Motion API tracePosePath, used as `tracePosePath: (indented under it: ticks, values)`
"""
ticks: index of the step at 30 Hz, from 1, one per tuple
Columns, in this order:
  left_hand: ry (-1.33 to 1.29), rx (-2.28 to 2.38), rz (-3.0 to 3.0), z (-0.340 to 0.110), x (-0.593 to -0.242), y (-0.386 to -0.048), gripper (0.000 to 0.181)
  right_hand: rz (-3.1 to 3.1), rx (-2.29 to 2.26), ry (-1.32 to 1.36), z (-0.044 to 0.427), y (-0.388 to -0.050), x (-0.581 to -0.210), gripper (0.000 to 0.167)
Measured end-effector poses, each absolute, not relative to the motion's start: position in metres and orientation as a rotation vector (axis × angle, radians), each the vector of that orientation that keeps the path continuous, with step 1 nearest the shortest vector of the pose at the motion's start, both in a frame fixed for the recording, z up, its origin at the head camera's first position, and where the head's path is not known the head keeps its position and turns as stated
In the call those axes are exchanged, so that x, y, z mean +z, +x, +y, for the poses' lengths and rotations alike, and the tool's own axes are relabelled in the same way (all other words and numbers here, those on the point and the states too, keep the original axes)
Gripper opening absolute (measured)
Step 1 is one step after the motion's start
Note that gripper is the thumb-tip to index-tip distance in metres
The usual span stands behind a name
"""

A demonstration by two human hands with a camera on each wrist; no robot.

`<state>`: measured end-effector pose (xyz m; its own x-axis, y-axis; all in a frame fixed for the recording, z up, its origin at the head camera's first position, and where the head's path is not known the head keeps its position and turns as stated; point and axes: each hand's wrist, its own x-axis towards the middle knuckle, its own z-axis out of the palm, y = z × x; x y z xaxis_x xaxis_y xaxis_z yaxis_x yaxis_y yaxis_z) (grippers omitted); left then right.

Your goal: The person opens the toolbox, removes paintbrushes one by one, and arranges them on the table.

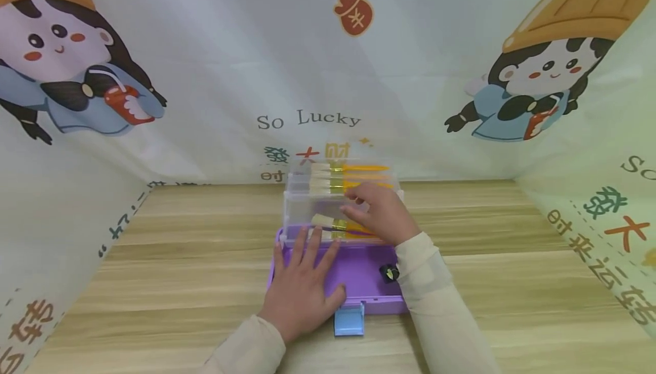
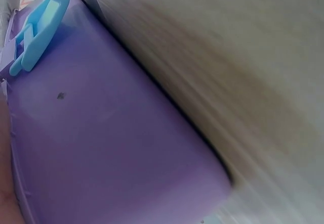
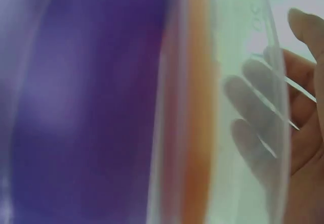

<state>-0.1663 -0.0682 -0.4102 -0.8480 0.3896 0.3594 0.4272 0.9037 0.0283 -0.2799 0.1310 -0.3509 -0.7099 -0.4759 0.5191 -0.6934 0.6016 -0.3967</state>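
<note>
Head view: a purple box point(image 1: 359, 268) lies open at 6 o'clock on a wood-grain table point(image 1: 179, 271), clear trays point(image 1: 294, 209) of brushes point(image 1: 366, 168) rising at its 12, a blue latch point(image 1: 349, 323) at its 6. The left hand point(image 1: 301, 291) spreads over the box's 9 o'clock side; the right hand point(image 1: 381, 212), thumb and fingers apart, is by the trays at 1, any contact uncertain. A knock there could spill brushes; a slack left hand might let the box rock. Printed cloth point(image 1: 230, 49) walls the table at 9, 12 and 3.
</note>
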Motion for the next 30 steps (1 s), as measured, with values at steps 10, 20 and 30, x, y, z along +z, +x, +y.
tracePosePath:
  ticks: [10,20,30]
  values:
    - [-0.606,-0.140,-2.723,-0.071,-0.410,-0.163,0.070,-2.692,0.831,1.018,0.127,-0.281,-0.368,0.032]
    - [-0.615,-0.114,-2.709,-0.068,-0.409,-0.164,0.071,-2.798,0.857,0.953,0.132,-0.282,-0.370,0.031]
    - [-0.612,-0.121,-2.742,-0.066,-0.407,-0.163,0.071,-2.831,0.852,0.926,0.132,-0.282,-0.370,0.023]
